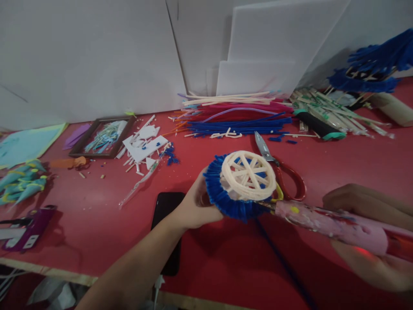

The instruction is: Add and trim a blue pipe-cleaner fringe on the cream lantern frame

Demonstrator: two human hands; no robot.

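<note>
My left hand (196,202) is closed round a craft piece (248,172), a blue fuzzy pipe-cleaner ring topped by a cream spoked wheel. In my right hand (371,254) is a pink hot glue gun (332,221), with a small red light glowing near the fingers. Its metal tip points left and meets, or nearly meets, the lower right rim of the craft piece; I cannot tell exact contact. Just behind the piece lie red-handled scissors (292,178), blades apart. A dark blue strand (280,254) runs below the piece toward the front edge.
A black phone (167,211) lies beneath my left forearm. Pipe-cleaner bundles (238,125) line the back wall, beside wrapped sticks (325,112). Scraps (145,148), a brown frame (119,146) and a purple power strip (32,228) sit left. A blue fuzzy model (361,82) stands far right.
</note>
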